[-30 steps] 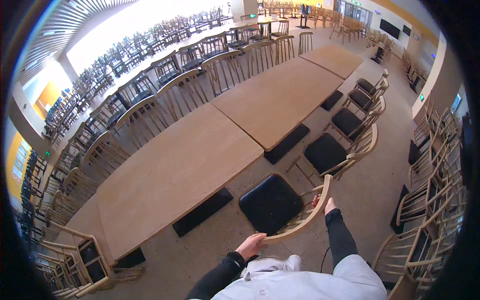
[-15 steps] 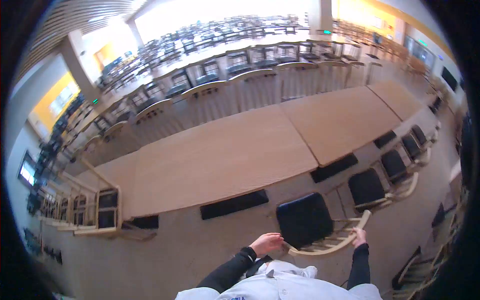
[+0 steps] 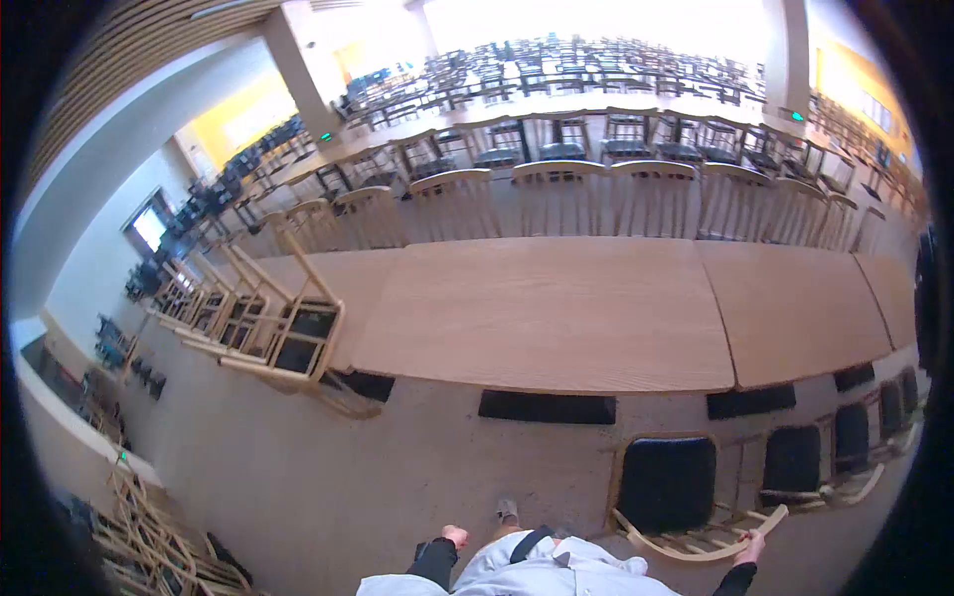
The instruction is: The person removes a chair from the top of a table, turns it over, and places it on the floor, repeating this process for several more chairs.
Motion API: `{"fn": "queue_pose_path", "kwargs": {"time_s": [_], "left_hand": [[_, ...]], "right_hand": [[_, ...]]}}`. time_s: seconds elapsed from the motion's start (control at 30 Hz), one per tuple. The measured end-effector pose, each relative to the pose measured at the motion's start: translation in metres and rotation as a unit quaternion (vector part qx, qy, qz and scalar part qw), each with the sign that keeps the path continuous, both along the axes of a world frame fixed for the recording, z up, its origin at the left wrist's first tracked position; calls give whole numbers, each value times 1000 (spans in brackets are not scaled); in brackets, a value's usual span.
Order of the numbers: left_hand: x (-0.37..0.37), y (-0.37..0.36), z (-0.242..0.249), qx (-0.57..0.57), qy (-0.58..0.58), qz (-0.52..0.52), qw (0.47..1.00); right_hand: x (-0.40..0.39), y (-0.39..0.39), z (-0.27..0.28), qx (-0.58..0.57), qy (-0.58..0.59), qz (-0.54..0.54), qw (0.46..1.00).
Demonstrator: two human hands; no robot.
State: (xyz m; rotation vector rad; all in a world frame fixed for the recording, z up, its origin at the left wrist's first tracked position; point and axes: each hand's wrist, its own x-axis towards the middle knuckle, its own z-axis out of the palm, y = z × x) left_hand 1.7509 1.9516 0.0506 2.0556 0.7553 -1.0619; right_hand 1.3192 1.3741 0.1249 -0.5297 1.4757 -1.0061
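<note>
My right hand point(image 3: 752, 547) grips the right end of the curved back rail of a wooden chair point(image 3: 664, 485). This chair has a black padded seat and stands on the floor at the near side of the long table, its back towards me. My left hand point(image 3: 455, 536) is off the chair, low in front of my body, fingers curled in with nothing visible in them. The long wooden table point(image 3: 547, 318) is made of several panels set end to end.
More black-seated chairs point(image 3: 792, 462) line the near side to the right. Upturned chairs point(image 3: 298, 333) rest on the table's left end. A row of chair backs point(image 3: 556, 199) stands along the far side. A heap of wooden chairs point(image 3: 149, 536) lies at lower left.
My left hand has come off the chair's back rail and moved left. My right hand stays on the rail. The view has turned left, bringing the heap of chairs in.
</note>
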Motion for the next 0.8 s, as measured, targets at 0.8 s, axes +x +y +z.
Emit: {"fn": "queue_pose_path", "kwargs": {"time_s": [0.8], "left_hand": [[25, 153, -28, -151, -94, 44, 983]], "right_hand": [[321, 155, 41, -590, 488, 149, 626]]}}
